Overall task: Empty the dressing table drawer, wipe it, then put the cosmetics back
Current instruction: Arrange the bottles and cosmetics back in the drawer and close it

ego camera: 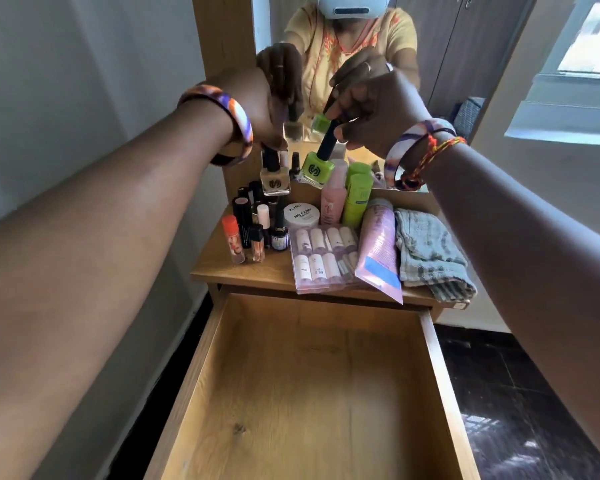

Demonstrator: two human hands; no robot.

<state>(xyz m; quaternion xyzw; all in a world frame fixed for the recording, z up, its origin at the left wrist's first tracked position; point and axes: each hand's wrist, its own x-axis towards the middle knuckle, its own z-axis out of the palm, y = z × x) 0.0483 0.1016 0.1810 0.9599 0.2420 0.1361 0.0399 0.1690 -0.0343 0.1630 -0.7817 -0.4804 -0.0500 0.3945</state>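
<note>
Right hand [371, 112] grips bottle [317, 168]; cloth [430, 251] right of grip, drawer [312, 393] before it, tabletop [243, 268] beneath.

2 hands [257, 109], 2 green btls [359, 199], 1 cloth [430, 251], 1 drawer [312, 393].

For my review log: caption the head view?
Left hand grips beige polish bottle, right hand green one, above empty wooden drawer.

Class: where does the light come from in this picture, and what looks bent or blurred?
Head view: daylight enters from the window at right; the wide lens bends the drawer sides outward and swells both forearms; the near drawer floor looks soft.
</note>
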